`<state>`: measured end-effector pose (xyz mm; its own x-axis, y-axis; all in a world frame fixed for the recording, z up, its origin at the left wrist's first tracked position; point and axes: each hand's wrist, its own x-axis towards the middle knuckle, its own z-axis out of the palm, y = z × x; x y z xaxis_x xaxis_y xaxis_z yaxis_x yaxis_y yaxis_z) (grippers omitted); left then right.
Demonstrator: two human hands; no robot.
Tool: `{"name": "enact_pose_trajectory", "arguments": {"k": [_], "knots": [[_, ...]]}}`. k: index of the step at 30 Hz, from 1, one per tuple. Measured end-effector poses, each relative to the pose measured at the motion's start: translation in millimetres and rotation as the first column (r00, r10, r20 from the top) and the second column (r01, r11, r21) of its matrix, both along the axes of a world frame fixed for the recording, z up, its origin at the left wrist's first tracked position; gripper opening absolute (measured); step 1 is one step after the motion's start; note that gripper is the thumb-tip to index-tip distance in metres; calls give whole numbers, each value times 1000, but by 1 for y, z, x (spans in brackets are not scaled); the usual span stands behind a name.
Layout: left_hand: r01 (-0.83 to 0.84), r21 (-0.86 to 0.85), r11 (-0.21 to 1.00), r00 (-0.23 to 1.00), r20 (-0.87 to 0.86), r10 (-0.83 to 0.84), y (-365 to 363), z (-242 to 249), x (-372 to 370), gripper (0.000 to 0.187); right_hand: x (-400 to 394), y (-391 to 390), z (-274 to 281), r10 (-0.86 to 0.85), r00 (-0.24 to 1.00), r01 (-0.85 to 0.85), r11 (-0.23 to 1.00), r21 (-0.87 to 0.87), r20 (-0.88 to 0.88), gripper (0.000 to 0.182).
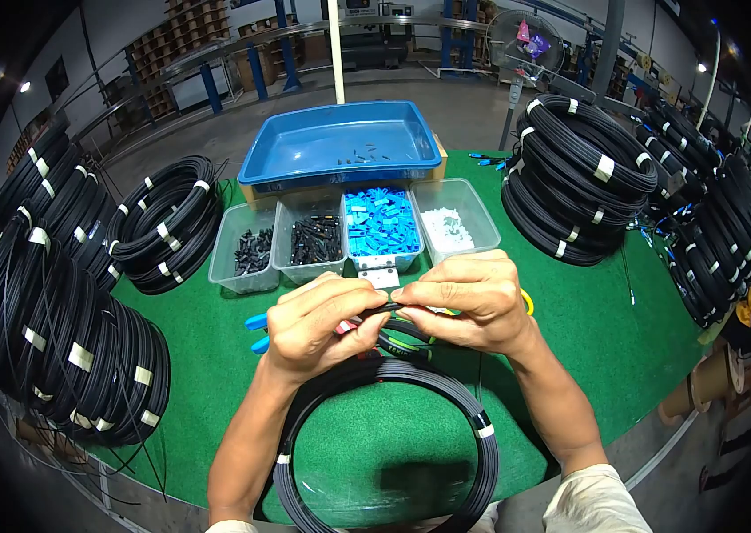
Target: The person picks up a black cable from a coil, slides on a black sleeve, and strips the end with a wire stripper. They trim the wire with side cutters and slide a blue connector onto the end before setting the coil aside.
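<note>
My left hand [324, 324] and my right hand [473, 300] meet above the green table mat, thumbs and fingers pinched together. Between the fingertips runs a thin black cable [382, 310], gripped from both sides; its exact end is hidden by the fingers. Just below lies a coil of black cable [389, 369], bound with pale tape. Partly covered by my hands is a tool with green-and-black handles [406, 345]. Blue handle tips [257, 322] stick out left of my left hand, and a yellow loop [528, 302] shows beside my right hand.
Clear bins hold black parts [315, 240], blue connectors [381, 222] and white pieces [448, 229]. Behind them sits a blue tray [340, 164] with a few dark bits. Tall cable coils stand at left [82, 355] and right [580, 178]. A fan [526, 44] stands farther back.
</note>
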<state>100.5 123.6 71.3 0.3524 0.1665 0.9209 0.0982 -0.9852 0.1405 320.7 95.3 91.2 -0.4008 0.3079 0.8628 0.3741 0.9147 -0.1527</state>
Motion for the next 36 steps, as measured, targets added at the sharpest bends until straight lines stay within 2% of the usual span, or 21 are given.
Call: {"name": "enact_pose_trajectory", "arguments": {"k": [8, 11, 12, 13, 17, 19, 20, 21, 23, 24, 27, 28, 29, 31, 33, 36], "knots": [[-47, -118, 992, 998, -49, 42, -3, 0, -2, 18, -5, -1, -2, -45, 999, 44, 999, -19, -21, 19], [-55, -198, 979, 998, -40, 48, 2, -5, -4, 18, 0, -6, 8, -53, 996, 71, 960, -270, 75, 50], [-71, -223, 972, 997, -42, 63, 2, -5, -4, 18, 6, -7, 10, -15, 993, 56, 936, -348, 121, 68], [-70, -221, 973, 997, -39, 63, 3, -5, -5, 18, 10, -5, 11, -15, 992, 57, 937, -346, 124, 68], [-74, -259, 963, 997, -37, 67, 7, -10, -8, 18, 22, 15, -1, 28, 996, -57, 940, -338, -89, 65], [-73, -281, 957, 997, -27, 68, 9, -13, -9, 18, 26, 14, -1, 59, 963, -179, 868, -464, -261, 70], [-71, -301, 951, 997, -16, 70, 12, -16, -10, 18, 34, 14, 1, -44, 986, -34, 887, -461, -158, 58], [-68, -321, 945, 997, -5, 71, 14, -19, -11, 18, 43, 14, 2, -44, 987, -34, 887, -460, -157, 58], [-57, -339, 939, 998, 1, 61, 16, -22, -12, 18, 59, 17, -1, -111, 984, 179, 671, -720, 142, 44], [-63, -348, 935, 998, -4, 66, 17, -23, -12, 18, 61, 20, -8, -107, 990, 142, 672, -726, 95, 34], [-72, -351, 934, 997, -8, 74, 20, -24, -12, 18, 58, 25, -15, -145, 989, 97, 661, -744, 1, 23], [-79, -343, 936, 997, -5, 82, 20, -24, -13, 18, 50, 22, -10, -192, 981, 118, 703, -701, -28, 16], [-80, -345, 935, 997, -8, 82, 21, -24, -14, 18, 45, 20, -9, -192, 981, 116, 702, -703, -30, 16], [-67, -347, 935, 998, -16, 66, 23, -25, -16, 18, 38, 17, -9, -247, 969, 218, 814, -538, 19, 14], [-46, -347, 937, 999, -43, 33, 18, -21, -12, 18, 22, 16, -16, -189, 981, 151, 872, -466, -36, 15], [-11, -339, 941, 998, -69, -13, 15, -21, -6, 18, -1, 13, -24, -69, 996, 52, 963, -265, -53, 21]]}}
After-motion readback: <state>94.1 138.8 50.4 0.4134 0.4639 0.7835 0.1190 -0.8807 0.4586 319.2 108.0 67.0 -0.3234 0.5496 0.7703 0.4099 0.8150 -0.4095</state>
